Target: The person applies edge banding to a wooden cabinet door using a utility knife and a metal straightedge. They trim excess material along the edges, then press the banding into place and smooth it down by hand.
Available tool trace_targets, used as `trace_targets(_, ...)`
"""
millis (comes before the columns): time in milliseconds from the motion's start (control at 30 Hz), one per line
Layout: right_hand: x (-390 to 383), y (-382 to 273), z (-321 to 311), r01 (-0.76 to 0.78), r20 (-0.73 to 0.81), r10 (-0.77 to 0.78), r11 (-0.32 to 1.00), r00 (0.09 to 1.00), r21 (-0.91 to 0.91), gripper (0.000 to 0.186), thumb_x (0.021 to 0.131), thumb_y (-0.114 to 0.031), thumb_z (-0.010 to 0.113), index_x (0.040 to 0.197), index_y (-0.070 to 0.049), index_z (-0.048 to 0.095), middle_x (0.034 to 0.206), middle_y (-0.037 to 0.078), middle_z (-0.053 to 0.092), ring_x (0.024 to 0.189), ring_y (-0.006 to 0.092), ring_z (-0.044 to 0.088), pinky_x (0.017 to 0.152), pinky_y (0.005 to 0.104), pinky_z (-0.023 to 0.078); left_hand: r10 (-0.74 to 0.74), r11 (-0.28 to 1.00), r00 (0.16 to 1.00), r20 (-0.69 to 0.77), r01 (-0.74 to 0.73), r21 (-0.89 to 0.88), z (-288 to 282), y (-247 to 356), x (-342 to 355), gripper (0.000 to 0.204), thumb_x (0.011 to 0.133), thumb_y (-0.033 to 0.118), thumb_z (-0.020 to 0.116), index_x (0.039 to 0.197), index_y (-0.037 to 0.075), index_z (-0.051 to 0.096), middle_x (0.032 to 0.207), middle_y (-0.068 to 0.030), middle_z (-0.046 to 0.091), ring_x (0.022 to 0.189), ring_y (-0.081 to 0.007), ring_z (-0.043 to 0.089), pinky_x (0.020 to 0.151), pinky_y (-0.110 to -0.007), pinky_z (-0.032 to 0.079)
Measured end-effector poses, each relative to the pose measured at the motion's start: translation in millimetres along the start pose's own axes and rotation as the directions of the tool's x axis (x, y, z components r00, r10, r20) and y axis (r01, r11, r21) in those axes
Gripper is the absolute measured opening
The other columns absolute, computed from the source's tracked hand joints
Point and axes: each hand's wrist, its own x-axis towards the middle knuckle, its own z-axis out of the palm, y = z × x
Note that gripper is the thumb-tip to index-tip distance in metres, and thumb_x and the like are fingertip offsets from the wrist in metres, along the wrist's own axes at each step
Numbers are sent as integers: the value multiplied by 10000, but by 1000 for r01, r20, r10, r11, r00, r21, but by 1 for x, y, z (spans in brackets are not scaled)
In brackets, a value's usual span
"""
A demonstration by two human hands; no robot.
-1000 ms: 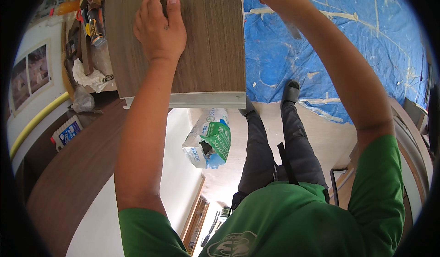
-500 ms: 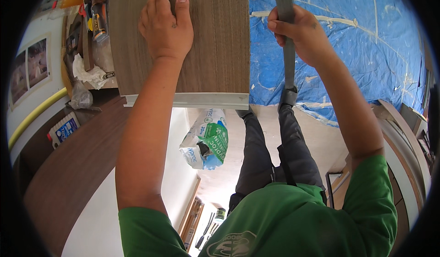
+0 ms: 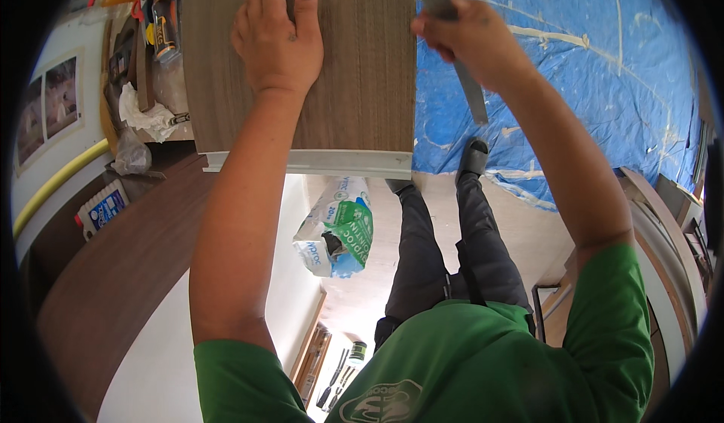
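And here's the left grip [image 3: 279, 44], spread flat, palm down on the brown wood-grain panel [image 3: 362, 76], while over on the other side the right grip [image 3: 483, 44] is pinching a grey flat bar [image 3: 473, 97] (top end blurred, contact impossible to tell), slanted near the panel's right edge, above the blue sheet [image 3: 562, 110].

The head camera (a fisheye, fairly near) looks down on the brown board [image 3: 363, 76].
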Motion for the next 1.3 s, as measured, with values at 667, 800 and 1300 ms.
trace_targets(667,18,-10,-2,30,-175,-39,998,984,-54,197,941,-211,717,844,-50,656,676,-4,580,605,91,527,555,273,419,-33,999,999,3,33,-17,-2,4,-1,514,1038,509,484,1321,105,631,1456,-114,560,1353,-331,485,1155,-482,305)
trace_targets(800,1,-9,0,94,-81,-126,942,989,-323,212,920,-248,722,909,-38,695,745,12,623,617,117,569,593,287,459,-28,999,1000,-7,28,15,-1,2,-3,511,1039,503,486,1316,99,632,1445,-123,567,1343,-336,493,1147,-480,314)
trace_targets(1300,11,36,-1,379,-142,-449,857,882,-349,159,1005,-171,638,1048,-19,657,829,119,641,729,218,618,660,359,492,43,999,998,-53,-43,-6,5,-5,0,494,1029,489,527,1266,76,656,1382,-136,617,1282,-338,550,1081,-446,426)
